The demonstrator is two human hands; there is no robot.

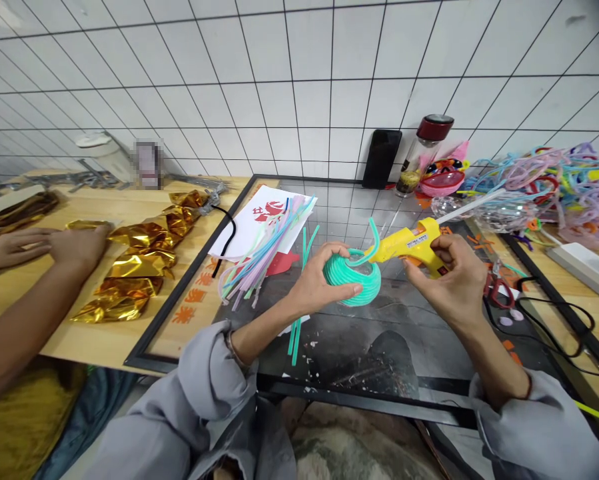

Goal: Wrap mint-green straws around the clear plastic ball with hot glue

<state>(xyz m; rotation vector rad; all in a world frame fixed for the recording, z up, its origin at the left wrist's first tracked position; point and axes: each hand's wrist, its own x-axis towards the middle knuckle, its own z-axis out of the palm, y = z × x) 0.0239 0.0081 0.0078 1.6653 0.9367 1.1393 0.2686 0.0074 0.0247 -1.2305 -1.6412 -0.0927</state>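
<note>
**Hot nozzle meets coiled teal bowl, with fingers close by**

The person's left hand (pixel 313 288) cups a small teal bowl coiled from fuzzy craft stems (pixel 353 279), thumb pressed along its lower side and fingers curled round the back, holding it in the air above the glossy black-framed work mat (pixel 359 347). The right hand (pixel 449 275) is closed round the grip of a yellow hot-glue gun (pixel 410 244), whose nozzle sits at the bowl's rim where a loose teal stem end (pixel 374 235) curls upward.

The hazard, judging from this view, is heat: the left thumb lies near the nozzle, and a squeeze of glue or a slip of the springy stem end could bring either onto skin. A drip would land on the mat below.

Room is tight. A fan of pastel stems (pixel 264 257) on a white printed sheet (pixel 259 223) lies just left of the bowl; red-handled scissors (pixel 499 291) and a black cable (pixel 554 320) lie right of the gun hand (the cable could snag a wide swing). A tangled heap of coloured stems (pixel 554 180) crowds the far right corner. At the left, a co-worker's hand (pixel 76 245) rests by crumpled gold foil (pixel 139 267), well apart. The mat's near edge is open.
</note>
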